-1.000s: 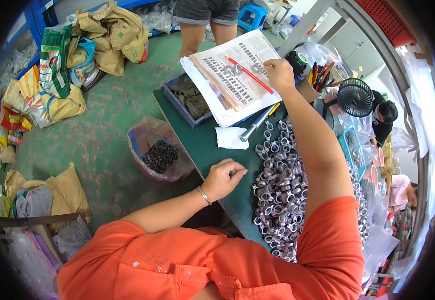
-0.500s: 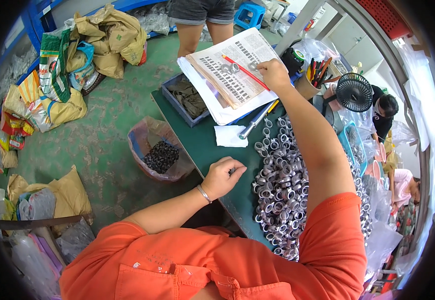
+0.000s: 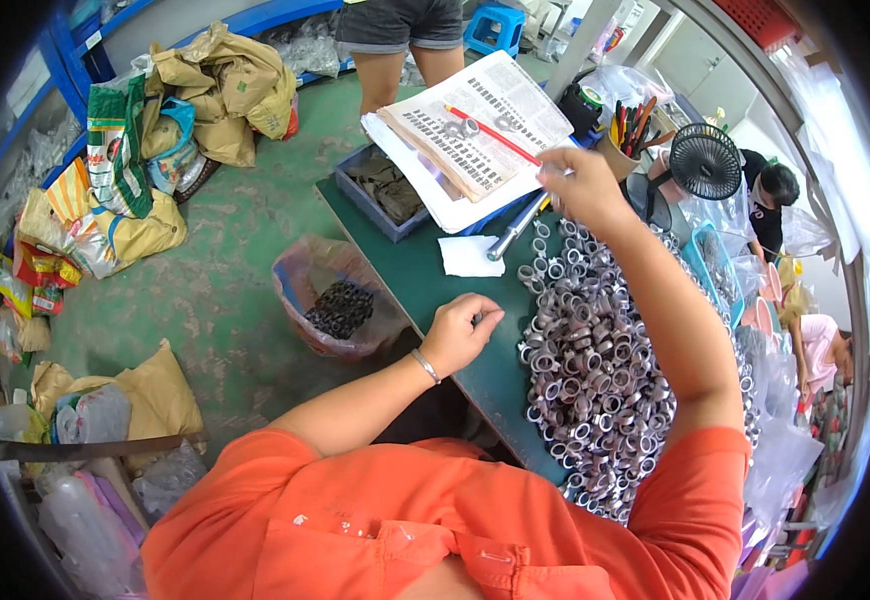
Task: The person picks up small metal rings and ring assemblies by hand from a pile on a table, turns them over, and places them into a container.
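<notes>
- Nearest, along the bottom: orange shirt [image 3: 355, 530] of the wearer, with both arms extended away from it.
- Near right, on a green table [image 3: 500, 392]: large heap of metal rings [image 3: 595, 370], long axis running near to far, partly beneath the right forearm [image 3: 677, 300].
- Centre, just left of that heap: left hand [image 3: 460, 335], fingers curled closed, small dark piece [image 3: 476, 319] showing between thumb and forefinger.
- Farther left, below the table edge: open bag [image 3: 291, 285] with dark parts [image 3: 340, 312] inside, on the left hand's side.
- Beyond the heap's far end: right hand [image 3: 585, 190], fingers bent and blurred; impossible to tell whether holding anything.
- Just left of the right fingertips: red pencil [image 3: 495, 135], slanting from far left to near right, near end toward that hand; contact unclear.
- Under the pencil: newspaper [image 3: 535, 105], also bearing loose rings [image 3: 469, 127], closer to the right hand than the left.
- Farthest: legs [image 3: 377, 75] of another person, standing.
</notes>
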Tool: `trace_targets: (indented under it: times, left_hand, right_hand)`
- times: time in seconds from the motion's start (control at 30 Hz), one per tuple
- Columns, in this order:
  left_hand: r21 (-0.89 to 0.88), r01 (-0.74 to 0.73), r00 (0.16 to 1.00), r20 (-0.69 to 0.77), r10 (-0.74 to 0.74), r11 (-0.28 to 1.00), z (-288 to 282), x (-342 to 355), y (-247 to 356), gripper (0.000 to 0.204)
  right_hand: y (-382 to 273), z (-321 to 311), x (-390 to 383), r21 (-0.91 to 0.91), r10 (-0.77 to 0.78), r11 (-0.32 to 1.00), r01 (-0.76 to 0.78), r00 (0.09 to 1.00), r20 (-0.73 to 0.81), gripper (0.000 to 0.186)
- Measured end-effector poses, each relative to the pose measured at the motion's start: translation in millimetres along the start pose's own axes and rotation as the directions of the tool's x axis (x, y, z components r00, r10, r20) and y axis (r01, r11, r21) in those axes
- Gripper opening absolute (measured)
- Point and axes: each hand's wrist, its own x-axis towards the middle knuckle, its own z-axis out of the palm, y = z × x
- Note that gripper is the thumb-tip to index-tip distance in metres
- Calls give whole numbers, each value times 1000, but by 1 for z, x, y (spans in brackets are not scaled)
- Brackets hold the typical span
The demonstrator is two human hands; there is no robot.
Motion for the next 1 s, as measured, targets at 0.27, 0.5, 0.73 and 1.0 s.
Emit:
trace_targets:
  times: [0.27, 0.5, 0.73, 1.0]
  left_hand:
    - [-482, 447, 859, 467, -210, 754, -35, -30, 57, 21]
    - [-455, 395, 842, 526, -118, 798, -51, -37, 70, 10]
    - [-363, 147, 935, 354, -10, 920, -44, -45, 76, 10]
    - [-406, 308, 927, 334, -174, 860, -36, -41, 85, 9]
  right_hand:
    - [-41, 55, -203, 171, -81, 984, 54, 985, 155, 17]
    - [-39, 95, -227, 798, 189, 574, -181, 978, 86, 14]
    - [-26, 105, -233, 824, 175, 559, -89, 985, -12, 14]
    - [-9, 99, -238, 976, 356, 182, -118, 933, 46, 21]
